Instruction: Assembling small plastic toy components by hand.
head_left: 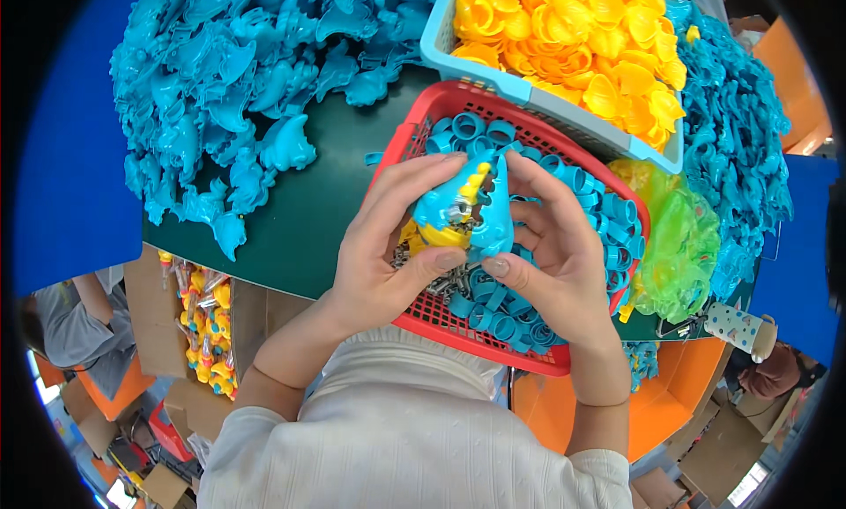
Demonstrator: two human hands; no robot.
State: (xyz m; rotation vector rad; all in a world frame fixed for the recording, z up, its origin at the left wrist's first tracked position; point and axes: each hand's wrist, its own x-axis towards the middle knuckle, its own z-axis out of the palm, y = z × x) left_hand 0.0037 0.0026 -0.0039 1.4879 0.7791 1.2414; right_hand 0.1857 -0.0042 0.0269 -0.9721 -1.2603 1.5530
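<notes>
While the left hand (379, 236) clasps a blue-and-yellow half (441, 211), the right hand (564, 262) clasps a blue half (493, 220); the halves sit close together, a jagged gap between them, above the red basket (520, 360) of blue rings (621, 211). Far right stands a bin (582, 121) of yellow shells (608, 42); blue shells (220, 59) lie far left.

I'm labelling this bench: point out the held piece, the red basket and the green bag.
Held piece (494, 220): head view, blue right half.
Red basket (448, 94): head view, upper-left rim.
Green bag (677, 246): head view, middle.
</notes>
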